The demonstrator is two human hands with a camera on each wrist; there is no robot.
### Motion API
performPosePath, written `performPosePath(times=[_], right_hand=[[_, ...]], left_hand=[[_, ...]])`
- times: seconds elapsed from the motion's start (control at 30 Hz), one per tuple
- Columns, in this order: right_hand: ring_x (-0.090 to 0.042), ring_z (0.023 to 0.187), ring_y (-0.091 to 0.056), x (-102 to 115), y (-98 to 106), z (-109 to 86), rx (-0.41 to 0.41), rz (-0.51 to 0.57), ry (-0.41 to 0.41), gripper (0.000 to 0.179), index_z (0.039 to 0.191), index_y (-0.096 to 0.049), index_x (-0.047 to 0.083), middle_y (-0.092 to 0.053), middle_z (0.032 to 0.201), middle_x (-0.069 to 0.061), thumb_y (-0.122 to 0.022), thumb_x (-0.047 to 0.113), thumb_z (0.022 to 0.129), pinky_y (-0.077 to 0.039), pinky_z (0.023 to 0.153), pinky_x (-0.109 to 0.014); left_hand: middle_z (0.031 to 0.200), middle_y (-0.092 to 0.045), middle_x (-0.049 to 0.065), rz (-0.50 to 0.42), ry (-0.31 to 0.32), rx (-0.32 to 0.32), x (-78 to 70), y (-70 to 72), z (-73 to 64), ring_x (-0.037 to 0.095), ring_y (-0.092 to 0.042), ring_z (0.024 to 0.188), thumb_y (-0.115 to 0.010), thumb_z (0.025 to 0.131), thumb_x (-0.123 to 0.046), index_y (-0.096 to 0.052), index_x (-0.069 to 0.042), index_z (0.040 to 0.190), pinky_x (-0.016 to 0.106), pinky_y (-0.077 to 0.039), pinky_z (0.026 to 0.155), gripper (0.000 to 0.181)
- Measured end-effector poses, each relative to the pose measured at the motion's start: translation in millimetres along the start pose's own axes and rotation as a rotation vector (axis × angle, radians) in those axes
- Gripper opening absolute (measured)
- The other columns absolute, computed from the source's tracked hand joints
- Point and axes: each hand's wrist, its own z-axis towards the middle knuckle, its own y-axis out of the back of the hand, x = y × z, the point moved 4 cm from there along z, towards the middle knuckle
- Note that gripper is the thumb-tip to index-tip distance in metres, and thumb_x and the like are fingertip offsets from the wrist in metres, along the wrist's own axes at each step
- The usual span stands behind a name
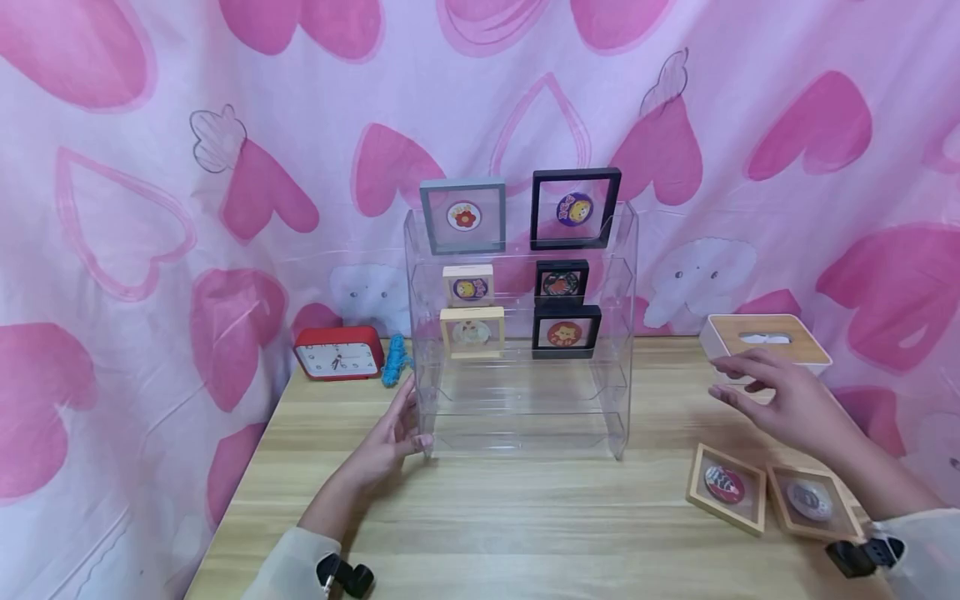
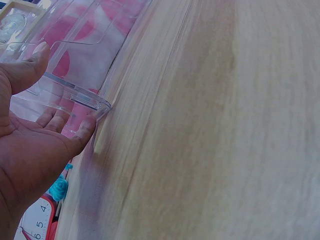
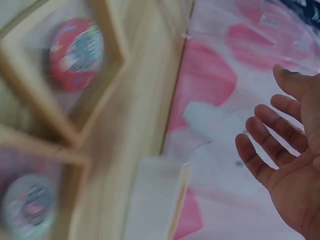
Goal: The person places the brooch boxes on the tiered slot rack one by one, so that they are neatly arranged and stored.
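Observation:
A clear acrylic display rack (image 1: pixel 517 425) with stepped tiers stands on the wooden table. My left hand (image 1: pixel 386 442) holds its lower left side edge; in the left wrist view the thumb (image 2: pixel 31 70) lies to one side of the clear panel and the fingers show behind it. My right hand (image 1: pixel 783 400) hovers relaxed with nothing in it, in front of a tissue box (image 1: pixel 806 354). Below it lie two wood-rimmed display frames, one with a red badge (image 1: pixel 724 484), the other with a grey badge (image 1: pixel 810 501).
On the rack's upper tiers stand a grey frame (image 1: pixel 463 248), a large black frame (image 1: pixel 574 246), and several smaller cream and black ones. A red alarm clock (image 1: pixel 337 354) and a blue cord bundle (image 1: pixel 393 361) sit left of it. A heart-patterned curtain (image 1: pixel 270 200) hangs behind.

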Motion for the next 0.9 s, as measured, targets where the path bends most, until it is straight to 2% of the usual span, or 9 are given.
performPosePath(times=[0.13,0.23,0.37,0.57,0.6,0.73,0.8,0.9], right_hand=[[0.013,0.096,-0.062,-18,-2,-21.0,0.048,-0.003,-0.058,0.049,0.125,-0.082,0.01,-0.078,0.114,-0.01,-0.099,0.011,0.079,-0.056,0.069,-0.008],[0.01,0.094,-0.061,-32,-4,-38.6,0.072,0.0,-0.076,0.048,0.122,-0.082,0.008,-0.077,0.111,-0.01,-0.098,0.006,0.077,-0.056,0.066,-0.01],[0.013,0.094,-0.058,-51,-7,-64.3,0.108,0.017,-0.11,0.045,0.12,-0.081,0.004,-0.074,0.106,0.0,-0.097,0.003,0.078,-0.057,0.064,-0.013],[0.015,0.083,-0.054,-76,-6,-99.4,0.136,-0.019,-0.199,0.04,0.115,-0.081,0.0,-0.073,0.1,-0.008,-0.098,0.01,0.08,-0.051,0.059,-0.021],[0.015,0.082,-0.054,-81,-5,-105.0,0.143,-0.019,-0.222,0.039,0.114,-0.081,-0.002,-0.072,0.098,-0.013,-0.097,0.011,0.081,-0.049,0.06,-0.022],[0.014,0.081,-0.047,-98,-3,-125.1,0.201,-0.02,-0.307,0.035,0.111,-0.081,-0.003,-0.068,0.093,-0.003,-0.096,0.014,0.084,-0.045,0.06,-0.022],[0.012,0.079,-0.045,-105,-2,-134.5,0.225,-0.004,-0.328,0.03,0.108,-0.081,-0.002,-0.066,0.091,0.003,-0.094,0.012,0.085,-0.042,0.061,-0.021],[0.008,0.077,-0.041,-112,-3,-146.1,0.211,0.029,-0.316,0.024,0.101,-0.081,0.001,-0.056,0.083,0.013,-0.094,0.006,0.083,-0.036,0.06,-0.019]], left_hand=[[0.188,-0.01,0.002,-0.014,0.025,-0.014,0.4,0.2,1.5,0.037,-0.007,0.175,-0.073,0.103,-0.003,-0.011,-0.062,0.171,0.068,-0.014,0.139,0.109],[0.188,-0.009,0.004,0.005,0.013,-0.013,0.4,0.7,2.7,0.038,-0.007,0.175,-0.073,0.104,-0.003,-0.009,-0.06,0.172,0.067,-0.013,0.139,0.11],[0.188,-0.008,0.007,0.02,0.002,-0.003,1.0,0.5,2.1,0.04,-0.006,0.175,-0.072,0.104,-0.002,-0.006,-0.056,0.174,0.067,-0.012,0.139,0.11],[0.188,-0.007,0.009,0.0,0.003,-0.002,3.3,1.0,1.3,0.042,-0.006,0.175,-0.076,0.103,-0.006,-0.007,-0.055,0.174,0.067,-0.011,0.139,0.111],[0.188,-0.007,0.009,-0.002,0.003,-0.001,3.9,1.1,1.5,0.042,-0.007,0.174,-0.076,0.103,-0.007,-0.007,-0.055,0.174,0.068,-0.01,0.139,0.111],[0.188,-0.008,0.008,-0.007,0.015,-0.013,4.3,1.1,1.2,0.043,-0.009,0.174,-0.076,0.103,-0.007,-0.008,-0.056,0.174,0.068,-0.009,0.139,0.11],[0.188,-0.009,0.007,-0.009,0.018,-0.014,4.3,0.9,1.4,0.043,-0.009,0.174,-0.077,0.103,-0.008,-0.009,-0.056,0.174,0.068,-0.009,0.139,0.109],[0.188,-0.009,0.008,-0.001,0.012,-0.012,3.7,0.8,1.5,0.043,-0.01,0.174,-0.076,0.103,-0.008,-0.008,-0.056,0.174,0.068,-0.01,0.139,0.109]])
